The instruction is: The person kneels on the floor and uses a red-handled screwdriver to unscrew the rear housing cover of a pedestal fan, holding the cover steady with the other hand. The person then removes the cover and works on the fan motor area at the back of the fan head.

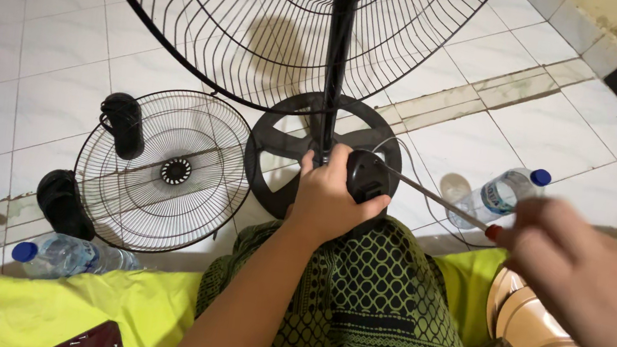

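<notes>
On the tiled floor (60,88), over our lap, we hold the fan work. Our left hand (329,199) is closed around the black motor housing (365,176), at the foot of the upright pole (337,51). Our right hand (551,239) is blurred; it grips a red-handled screwdriver (438,200) whose shaft tip meets the housing, though the handle is mostly hidden. A large wire grille (210,20) runs off the top edge. A smaller grille (163,171) lies flat, a plastic bottle (498,195) near it.
</notes>
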